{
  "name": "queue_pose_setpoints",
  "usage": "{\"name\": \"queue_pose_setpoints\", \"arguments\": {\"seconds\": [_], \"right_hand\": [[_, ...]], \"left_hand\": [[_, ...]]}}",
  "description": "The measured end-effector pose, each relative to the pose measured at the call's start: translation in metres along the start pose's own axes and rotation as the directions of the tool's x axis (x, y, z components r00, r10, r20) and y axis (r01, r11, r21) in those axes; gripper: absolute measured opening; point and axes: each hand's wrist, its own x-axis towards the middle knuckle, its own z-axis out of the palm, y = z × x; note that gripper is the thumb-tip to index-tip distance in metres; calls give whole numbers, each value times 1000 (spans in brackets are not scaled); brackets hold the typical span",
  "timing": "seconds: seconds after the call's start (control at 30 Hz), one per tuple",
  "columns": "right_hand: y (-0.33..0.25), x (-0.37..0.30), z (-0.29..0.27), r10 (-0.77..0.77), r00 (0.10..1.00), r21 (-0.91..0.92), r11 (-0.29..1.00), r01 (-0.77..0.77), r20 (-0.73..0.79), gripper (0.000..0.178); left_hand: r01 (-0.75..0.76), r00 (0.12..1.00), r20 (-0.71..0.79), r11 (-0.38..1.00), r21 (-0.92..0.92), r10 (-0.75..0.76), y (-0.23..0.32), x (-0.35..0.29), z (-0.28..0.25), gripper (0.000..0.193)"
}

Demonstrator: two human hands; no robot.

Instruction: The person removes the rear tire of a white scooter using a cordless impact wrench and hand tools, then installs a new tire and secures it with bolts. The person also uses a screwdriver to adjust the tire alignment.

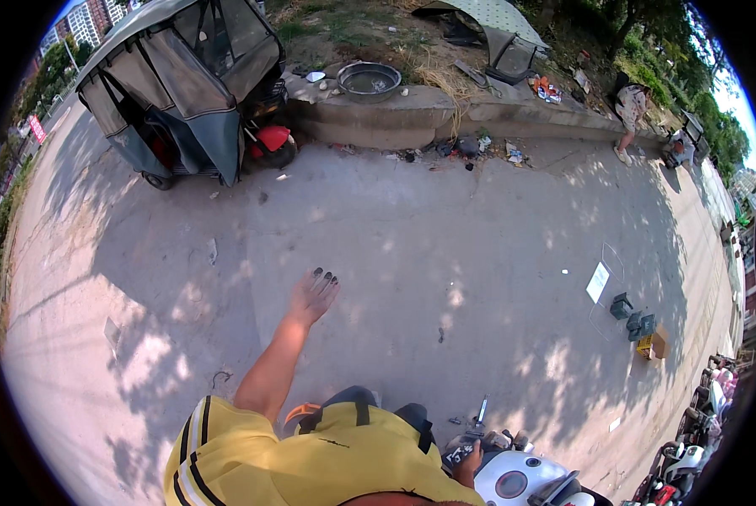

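Observation:
My left hand (315, 297) is held out over the grey pavement, its fingers stretched and their tips dark. Nothing is in it. Low in the view, my right hand (469, 465) is closed beside a white scooter (513, 476). Dark parts hide most of its fingers, so what it grips cannot be made out. A thin shiny metal piece (482, 411) points away from me just beyond that hand; whether the hand touches it is unclear.
A covered three-wheeler (176, 93) stands far left by a raised kerb (378, 122) bearing a round basin (369, 80). Litter (462, 148) lies below it. Right are a white sheet (597, 282), dark blocks (639, 325) and a box (660, 341). A person (629, 110) is far right, near parked scooters (690, 460).

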Motion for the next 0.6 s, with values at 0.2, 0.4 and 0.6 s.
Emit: {"name": "queue_pose_setpoints", "arguments": {"seconds": [0.2,0.4,0.6], "right_hand": [[-69,-15,141,-45,977,-316,948,-23,-207,72],[-111,87,240,-114,989,-696,718,17,-94,95],[-220,63,577,199,980,-681,716,-151,-8,100]], "left_hand": [[-86,990,-124,987,-139,69,77,67,28,28],[-168,969,-220,954,-246,114,127,184,39,25],[-353,846,-489,910,-218,211,231,248,55,27]]}}
